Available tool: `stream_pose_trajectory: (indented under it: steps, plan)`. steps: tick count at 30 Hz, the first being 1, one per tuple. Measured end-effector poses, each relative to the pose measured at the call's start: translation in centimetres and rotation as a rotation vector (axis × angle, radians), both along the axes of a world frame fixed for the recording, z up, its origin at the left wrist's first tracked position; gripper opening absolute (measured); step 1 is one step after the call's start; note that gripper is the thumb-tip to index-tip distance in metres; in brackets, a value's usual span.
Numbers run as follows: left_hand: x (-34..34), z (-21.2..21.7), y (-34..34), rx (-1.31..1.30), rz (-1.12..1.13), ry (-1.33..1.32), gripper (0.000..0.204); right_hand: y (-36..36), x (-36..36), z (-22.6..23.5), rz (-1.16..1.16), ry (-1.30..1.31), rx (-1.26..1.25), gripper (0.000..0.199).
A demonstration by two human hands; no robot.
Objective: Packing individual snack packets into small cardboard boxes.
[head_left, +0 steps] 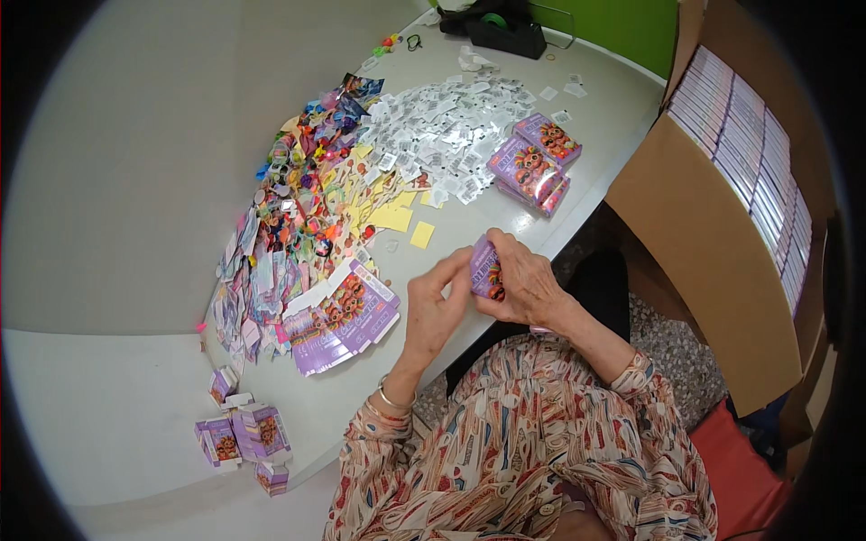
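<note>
Near the table's front edge, my right hand [521, 281] wraps round a small purple printed carton [485, 269], covering much of it. My left hand [437, 305] closes on the carton's left edge with thumb and fingers. Left of my hands lies a fanned stack of flat purple cartons [338, 325]. Beyond them, a few loose yellow cards [421, 234] lie beside a heap of small mixed trinkets and packets [302, 207]. A pile of small white printed slips [442, 126] spreads across the far middle. Stacked purple cartons [537, 167] sit to the right of it.
Several small purple boxes [257, 431] stand at the lower left. A black tape dispenser [505, 36] sits at the table's far end. On the right, a large open cardboard box [713, 243] holds rows of packed cartons [744, 153]. Something red [735, 460] lies below it.
</note>
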State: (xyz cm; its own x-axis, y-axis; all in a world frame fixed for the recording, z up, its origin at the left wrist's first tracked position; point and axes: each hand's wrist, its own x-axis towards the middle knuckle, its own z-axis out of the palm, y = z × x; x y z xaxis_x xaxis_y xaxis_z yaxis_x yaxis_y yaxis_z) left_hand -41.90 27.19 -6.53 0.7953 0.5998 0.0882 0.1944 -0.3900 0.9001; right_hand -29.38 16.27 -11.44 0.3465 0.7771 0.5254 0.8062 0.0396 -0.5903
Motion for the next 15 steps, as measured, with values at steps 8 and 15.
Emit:
stream_pose_trajectory:
  steps: [8, 15]
  plan:
    - [-0.1, -0.7, -2.5, 0.191, 0.077, -0.037, 0.033, 0.3, -0.2, 0.0, -0.007, 0.009, -0.025, 0.088]
    - [-0.3, -0.9, -2.4, -0.04, 0.171, -0.082, 0.028, -0.1, -0.1, 0.9, -0.061, 0.02, -0.008, 0.08]
